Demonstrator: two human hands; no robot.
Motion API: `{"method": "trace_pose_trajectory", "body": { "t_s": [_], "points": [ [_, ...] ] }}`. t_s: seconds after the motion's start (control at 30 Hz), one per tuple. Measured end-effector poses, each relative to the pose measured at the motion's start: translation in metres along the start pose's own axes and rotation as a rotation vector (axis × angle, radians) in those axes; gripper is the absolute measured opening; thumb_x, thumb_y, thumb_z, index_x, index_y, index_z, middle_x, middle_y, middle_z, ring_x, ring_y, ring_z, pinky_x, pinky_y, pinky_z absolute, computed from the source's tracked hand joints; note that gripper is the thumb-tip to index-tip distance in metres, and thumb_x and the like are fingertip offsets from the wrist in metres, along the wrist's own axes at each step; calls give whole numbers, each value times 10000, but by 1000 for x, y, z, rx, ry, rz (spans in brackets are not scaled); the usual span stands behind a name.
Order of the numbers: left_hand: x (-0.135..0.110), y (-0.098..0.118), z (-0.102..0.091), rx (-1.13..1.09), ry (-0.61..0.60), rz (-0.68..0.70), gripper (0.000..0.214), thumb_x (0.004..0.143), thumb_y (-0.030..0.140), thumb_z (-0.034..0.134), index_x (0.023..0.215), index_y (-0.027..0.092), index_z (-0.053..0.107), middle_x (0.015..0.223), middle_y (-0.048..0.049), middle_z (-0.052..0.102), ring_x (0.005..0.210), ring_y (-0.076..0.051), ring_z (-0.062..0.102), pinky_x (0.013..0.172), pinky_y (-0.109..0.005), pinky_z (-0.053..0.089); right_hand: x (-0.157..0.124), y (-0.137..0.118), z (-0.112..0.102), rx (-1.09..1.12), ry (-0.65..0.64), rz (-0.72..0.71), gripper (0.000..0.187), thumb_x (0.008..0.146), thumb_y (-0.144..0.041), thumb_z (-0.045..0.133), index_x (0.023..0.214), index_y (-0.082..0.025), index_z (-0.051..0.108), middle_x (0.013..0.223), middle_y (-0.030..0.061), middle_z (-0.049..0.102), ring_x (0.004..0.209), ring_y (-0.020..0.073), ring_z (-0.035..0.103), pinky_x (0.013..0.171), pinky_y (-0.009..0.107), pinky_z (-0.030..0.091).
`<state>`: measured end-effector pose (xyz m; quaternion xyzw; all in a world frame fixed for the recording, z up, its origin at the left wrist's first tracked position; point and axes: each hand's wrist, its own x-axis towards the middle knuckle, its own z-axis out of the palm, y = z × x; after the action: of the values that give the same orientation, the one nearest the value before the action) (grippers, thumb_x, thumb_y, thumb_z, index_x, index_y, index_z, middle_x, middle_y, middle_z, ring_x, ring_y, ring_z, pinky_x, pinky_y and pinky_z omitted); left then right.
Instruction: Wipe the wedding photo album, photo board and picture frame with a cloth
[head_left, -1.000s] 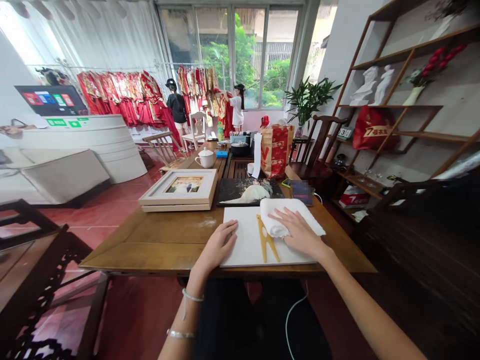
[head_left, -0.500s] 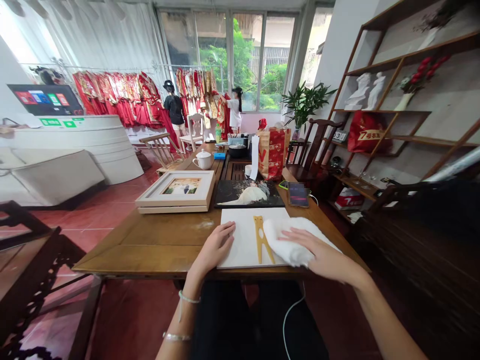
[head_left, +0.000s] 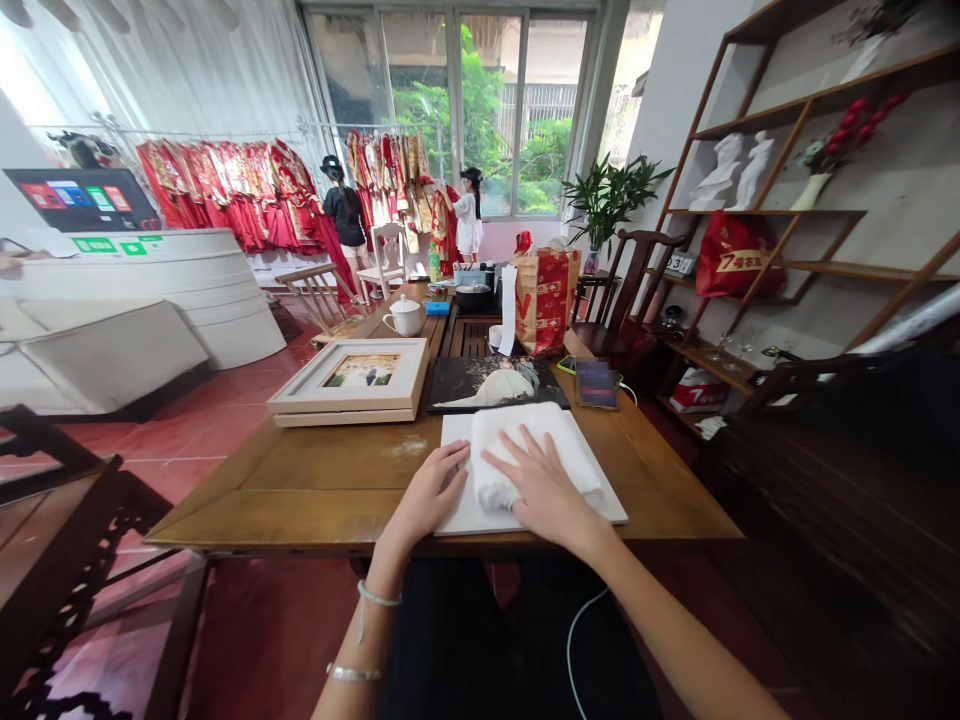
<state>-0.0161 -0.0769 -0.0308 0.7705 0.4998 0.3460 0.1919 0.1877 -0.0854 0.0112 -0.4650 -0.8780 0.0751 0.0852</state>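
A flat white board lies at the front edge of the wooden table. On top of it rests a folded white towel. My right hand is spread flat on the towel, fingers apart. My left hand lies at the board's left edge with its fingers stretched out, beside the towel. The yellow forked flat piece seen earlier on the board is now hidden, under the towel or hand. Just behind the board is a dark picture panel with a pale dress shape on it.
Framed pictures are stacked at the left of the table. A phone, a red-and-tan paper bag and a white lidded cup stand farther back. Two people are by the garment racks. A white cable hangs across my lap.
My right hand and the towel have moved left, from the board's right side onto its middle, covering the yellow piece. My left hand stays at the left edge.
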Motion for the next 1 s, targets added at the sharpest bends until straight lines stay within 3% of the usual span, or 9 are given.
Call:
{"method": "trace_pose_trajectory", "body": {
  "t_s": [0.17,0.3,0.43,0.6,0.73,0.83,0.93,1.0],
  "points": [
    [-2,3,-3,2,-4,-24,385,884,240,442,1235,158,576,1342,-114,527,1260,-238,470,1090,-428,345,-68,-8,-16,116,-68,-106,889,540,4,406,1362,-332,426,1511,-51,266,1412,229,77,1130,520,78],
    [-3,3,-3,0,-12,-29,393,882,240,445,1244,150,568,1353,-118,517,1267,-242,462,1097,-437,334,-86,15,-21,187,-14,-19,770,587,-15,375,1314,-232,505,1424,-15,432,1374,186,250,1146,445,145],
    [-3,1,-2,-2,-6,-16,389,884,244,438,1240,157,572,1347,-117,522,1268,-241,462,1096,-439,336,-57,51,-14,123,102,233,683,661,-52,390,1336,-120,473,1413,72,445,1367,243,265,1125,484,180],
    [-3,0,-1,0,-10,-14,396,887,249,434,1248,149,565,1348,-119,520,1272,-237,457,1100,-429,332,2,67,-13,75,78,370,590,788,-145,426,1377,-177,427,1476,84,342,1372,342,209,1069,599,186],
    [-1,-1,0,-4,-4,-9,392,885,249,440,1241,155,571,1348,-119,521,1267,-240,462,1096,-439,335,40,53,-14,65,65,332,559,811,-165,426,1369,-210,440,1475,99,342,1361,390,198,1019,680,162],
    [0,-3,1,-9,-2,-9,389,880,248,447,1234,152,579,1344,-123,524,1261,-246,469,1091,-444,342,55,36,-11,56,32,257,574,787,-157,459,1357,-227,458,1484,84,329,1369,383,172,1031,672,126],
    [0,-5,2,-15,6,-3,382,878,237,449,1229,168,584,1341,-113,530,1261,-242,469,1091,-444,340,49,18,-7,41,-8,165,633,737,-127,482,1362,-224,452,1504,75,289,1388,355,116,1061,635,82],
    [0,-6,2,-17,11,2,375,876,223,447,1220,183,591,1337,-103,536,1258,-238,473,1088,-443,343,31,5,-6,38,-39,76,693,687,-93,477,1367,-226,445,1511,70,273,1396,341,88,1068,628,63]
  ]
}}
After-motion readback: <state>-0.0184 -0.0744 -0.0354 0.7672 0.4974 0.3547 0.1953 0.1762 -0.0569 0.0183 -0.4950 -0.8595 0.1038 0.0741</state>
